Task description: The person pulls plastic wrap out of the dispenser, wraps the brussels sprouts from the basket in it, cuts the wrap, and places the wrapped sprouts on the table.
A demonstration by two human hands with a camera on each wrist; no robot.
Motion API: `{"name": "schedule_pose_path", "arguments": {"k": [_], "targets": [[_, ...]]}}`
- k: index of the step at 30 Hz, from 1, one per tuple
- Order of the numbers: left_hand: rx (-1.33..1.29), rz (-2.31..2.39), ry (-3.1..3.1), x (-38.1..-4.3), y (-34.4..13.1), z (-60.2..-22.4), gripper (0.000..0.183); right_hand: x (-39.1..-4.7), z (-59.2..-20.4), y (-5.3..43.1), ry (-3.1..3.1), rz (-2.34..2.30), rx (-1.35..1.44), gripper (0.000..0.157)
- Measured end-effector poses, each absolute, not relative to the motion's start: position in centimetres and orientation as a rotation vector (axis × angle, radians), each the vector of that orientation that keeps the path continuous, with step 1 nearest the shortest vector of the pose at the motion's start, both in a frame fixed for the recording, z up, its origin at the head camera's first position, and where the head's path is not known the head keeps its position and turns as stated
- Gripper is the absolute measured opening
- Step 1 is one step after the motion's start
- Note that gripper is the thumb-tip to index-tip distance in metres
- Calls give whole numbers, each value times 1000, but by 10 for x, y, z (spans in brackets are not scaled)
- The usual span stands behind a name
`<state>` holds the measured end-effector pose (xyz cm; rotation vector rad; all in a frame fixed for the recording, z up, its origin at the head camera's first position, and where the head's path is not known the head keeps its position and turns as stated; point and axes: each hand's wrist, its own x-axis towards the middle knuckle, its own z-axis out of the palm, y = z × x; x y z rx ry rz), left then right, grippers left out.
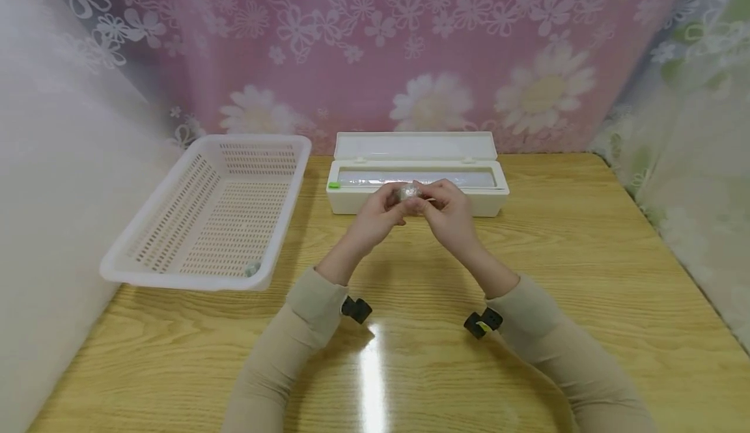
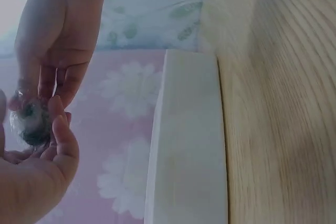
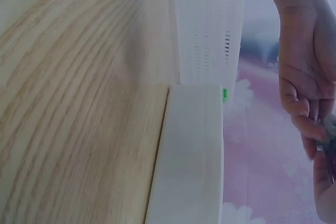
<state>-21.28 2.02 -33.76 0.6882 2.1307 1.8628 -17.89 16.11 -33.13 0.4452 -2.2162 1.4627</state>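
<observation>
Both hands hold a small round green-and-white thing (image 1: 409,191) wrapped in clear plastic film, above the front of a white cling film box. My left hand (image 1: 374,217) pinches it from the left side. From the other side, my right hand (image 1: 452,217) grips it with thumb and fingers. In the left wrist view the wrapped thing (image 2: 31,123) looks shiny and crinkled, and fingers hide part of it. The cling film box (image 1: 418,205) stands with its lid raised, and a film roll (image 1: 422,178) shows inside.
A white perforated basket (image 1: 199,281) stands at the left of the wooden table (image 1: 422,368). One small greenish thing (image 1: 252,269) lies in its near right corner. A green tab (image 1: 334,185) sits on the box's left end. A flowered curtain (image 1: 363,49) hangs behind.
</observation>
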Motion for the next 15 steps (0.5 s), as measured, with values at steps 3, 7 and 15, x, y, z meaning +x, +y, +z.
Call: {"name": "schedule_pose_path", "arguments": {"k": [3, 7, 15], "targets": [[824, 1754, 2237, -209, 20, -337, 36, -173, -325, 158, -2239, 1500, 441, 21], [904, 1783, 2190, -199, 18, -323, 28, -163, -311, 156, -2330, 1586, 492, 30], [853, 1870, 1898, -195, 20, -321, 29, -171, -322, 155, -2302, 1330, 659, 34]]}}
